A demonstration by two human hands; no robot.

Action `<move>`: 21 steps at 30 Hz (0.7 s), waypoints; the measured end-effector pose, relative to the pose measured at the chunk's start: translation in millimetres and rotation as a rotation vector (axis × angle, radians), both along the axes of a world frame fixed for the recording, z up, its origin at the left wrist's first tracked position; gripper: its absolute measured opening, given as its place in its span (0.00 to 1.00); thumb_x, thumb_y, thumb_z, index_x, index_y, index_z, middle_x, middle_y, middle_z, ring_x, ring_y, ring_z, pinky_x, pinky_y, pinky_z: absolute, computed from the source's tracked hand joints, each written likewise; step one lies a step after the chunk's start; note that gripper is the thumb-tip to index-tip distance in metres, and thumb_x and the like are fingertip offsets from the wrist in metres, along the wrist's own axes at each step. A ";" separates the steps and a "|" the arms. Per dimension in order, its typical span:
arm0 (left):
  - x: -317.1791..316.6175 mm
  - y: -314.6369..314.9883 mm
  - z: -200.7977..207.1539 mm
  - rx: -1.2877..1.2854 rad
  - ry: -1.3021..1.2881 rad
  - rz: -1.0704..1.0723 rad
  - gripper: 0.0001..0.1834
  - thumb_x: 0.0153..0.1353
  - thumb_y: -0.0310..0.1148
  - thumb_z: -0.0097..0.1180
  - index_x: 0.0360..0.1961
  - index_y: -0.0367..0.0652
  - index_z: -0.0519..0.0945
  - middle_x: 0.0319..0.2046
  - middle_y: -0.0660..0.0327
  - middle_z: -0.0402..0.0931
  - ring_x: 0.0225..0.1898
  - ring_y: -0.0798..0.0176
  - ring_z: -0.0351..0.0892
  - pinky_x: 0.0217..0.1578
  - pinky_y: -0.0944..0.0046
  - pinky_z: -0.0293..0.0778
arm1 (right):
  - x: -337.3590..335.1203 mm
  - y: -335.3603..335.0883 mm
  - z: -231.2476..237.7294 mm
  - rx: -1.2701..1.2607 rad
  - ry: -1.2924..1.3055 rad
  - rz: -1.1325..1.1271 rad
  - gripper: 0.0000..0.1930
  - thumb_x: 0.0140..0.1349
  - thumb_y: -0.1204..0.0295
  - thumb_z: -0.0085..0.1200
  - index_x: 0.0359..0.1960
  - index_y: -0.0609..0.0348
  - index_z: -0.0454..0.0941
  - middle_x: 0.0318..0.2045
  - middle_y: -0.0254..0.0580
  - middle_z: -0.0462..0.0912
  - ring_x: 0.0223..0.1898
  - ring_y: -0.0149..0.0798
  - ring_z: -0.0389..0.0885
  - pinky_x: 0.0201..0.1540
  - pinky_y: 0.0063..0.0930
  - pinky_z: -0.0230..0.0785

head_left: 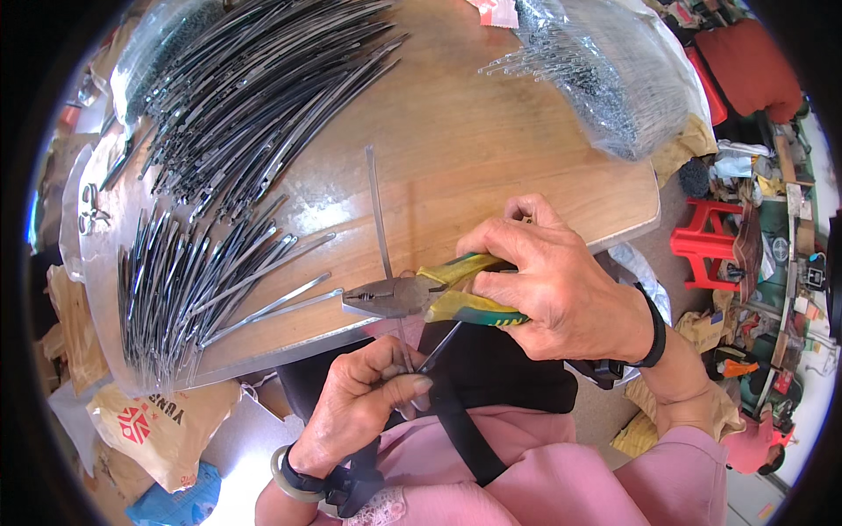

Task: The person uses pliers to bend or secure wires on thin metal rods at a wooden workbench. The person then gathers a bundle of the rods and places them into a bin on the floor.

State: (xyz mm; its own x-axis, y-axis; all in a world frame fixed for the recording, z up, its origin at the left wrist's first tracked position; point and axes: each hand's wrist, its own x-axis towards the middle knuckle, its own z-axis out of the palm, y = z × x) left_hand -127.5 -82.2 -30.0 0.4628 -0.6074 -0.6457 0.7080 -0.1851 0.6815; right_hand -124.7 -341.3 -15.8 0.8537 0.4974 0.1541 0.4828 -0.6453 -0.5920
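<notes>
My right hand [557, 280] is closed around the yellow-and-green handles of a pair of pliers [386, 297], whose jaws point left. Below them, my left hand [364, 386] pinches the lower end of a long thin metal strip [378, 206]. The strip stands up past the pliers; whether the jaws grip it I cannot tell. A second, darker strip [444, 344] slants up from my left fingertips toward the handles. Left of the pliers lies a pile of shiny strips [189, 289], a few reaching close to the jaw tip.
A larger heap of dark strips [254, 96] covers the far left of the wooden table [517, 149]. At the far right lies a clear plastic bag [614, 79] of thin metal pieces. A red stool [704, 241] stands beyond the table's right edge; a printed paper bag [167, 430] sits lower left.
</notes>
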 end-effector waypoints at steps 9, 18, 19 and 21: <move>35.2 1.2 10.7 -0.073 -0.085 -0.036 0.15 0.62 0.17 0.53 0.51 0.32 0.80 0.35 0.57 0.83 0.36 0.67 0.80 0.43 0.67 0.77 | -9.5 3.5 19.6 0.026 -0.031 -0.050 0.15 0.34 0.75 0.58 0.30 0.63 0.80 0.41 0.46 0.76 0.39 0.45 0.75 0.49 0.45 0.60; 6.6 -17.8 -3.3 -0.122 0.309 0.151 0.12 0.68 0.33 0.54 0.46 0.35 0.75 0.20 0.59 0.72 0.20 0.63 0.71 0.21 0.65 0.67 | -11.7 18.4 1.5 0.002 -0.155 -0.046 0.13 0.33 0.73 0.59 0.26 0.58 0.79 0.43 0.43 0.77 0.40 0.45 0.76 0.49 0.48 0.59; 0.3 -23.1 -4.6 -0.213 0.429 0.353 0.10 0.69 0.32 0.51 0.42 0.35 0.75 0.19 0.60 0.68 0.17 0.66 0.66 0.16 0.66 0.60 | -10.2 17.1 3.1 -0.005 -0.222 -0.061 0.13 0.33 0.72 0.59 0.26 0.57 0.79 0.43 0.42 0.78 0.41 0.46 0.76 0.49 0.49 0.59; -0.9 -17.5 -6.0 -0.238 0.425 0.413 0.10 0.69 0.31 0.51 0.42 0.34 0.75 0.18 0.61 0.67 0.16 0.68 0.63 0.15 0.67 0.57 | -8.8 11.3 13.7 -0.036 -0.261 -0.122 0.12 0.36 0.71 0.61 0.26 0.59 0.79 0.43 0.43 0.78 0.43 0.48 0.75 0.48 0.49 0.60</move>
State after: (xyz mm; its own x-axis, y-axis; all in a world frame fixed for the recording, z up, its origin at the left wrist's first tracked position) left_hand -128.4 -99.7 -35.9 0.4228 -0.5830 -0.6937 0.9061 0.2829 0.3145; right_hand -133.6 -329.9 -2.1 0.8413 0.4028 0.3604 0.5335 -0.7263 -0.4334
